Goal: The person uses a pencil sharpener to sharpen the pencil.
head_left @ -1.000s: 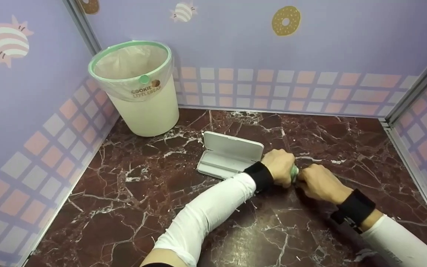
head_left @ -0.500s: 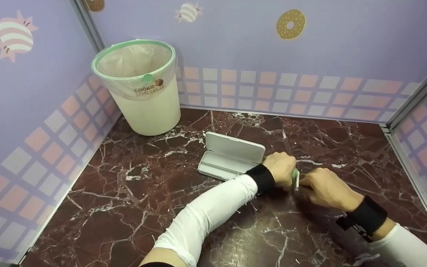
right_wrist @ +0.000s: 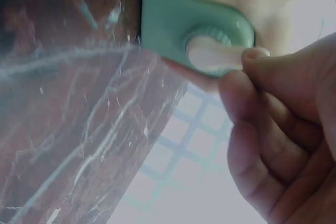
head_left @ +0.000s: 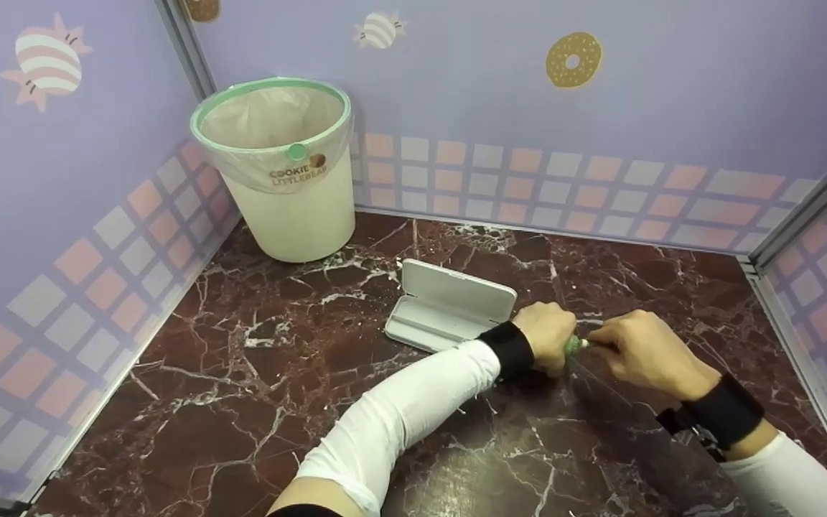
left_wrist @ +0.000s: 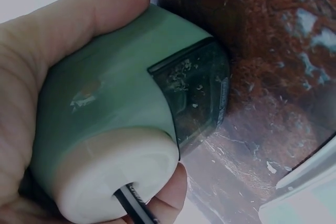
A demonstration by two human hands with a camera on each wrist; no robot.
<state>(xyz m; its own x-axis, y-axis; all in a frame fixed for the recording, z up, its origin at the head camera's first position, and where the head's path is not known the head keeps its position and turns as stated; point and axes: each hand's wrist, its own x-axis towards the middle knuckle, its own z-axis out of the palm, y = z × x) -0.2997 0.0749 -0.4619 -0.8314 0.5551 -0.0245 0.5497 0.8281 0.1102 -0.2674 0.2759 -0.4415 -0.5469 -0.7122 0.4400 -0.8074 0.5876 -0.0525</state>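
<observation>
Sharpening appears under way, the left hand [head_left: 544, 336] clamping its fingers round the sharpener [left_wrist: 115, 72] near the open case [head_left: 460, 291], pencil [left_wrist: 135, 204] inserted, the right hand [head_left: 639, 352] pinching the crank [right_wrist: 207, 53], which likely needs steady turning.

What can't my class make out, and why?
Pencil: inner end inside sharpener, outer end cut by bottom edge; left wrist view.
Handle: gripped part covered by right hand; right wrist view.
Bin: floor behind its wall; head view.
Case: near right corner behind left arm; head view.

Head view downward, wrist views close
</observation>
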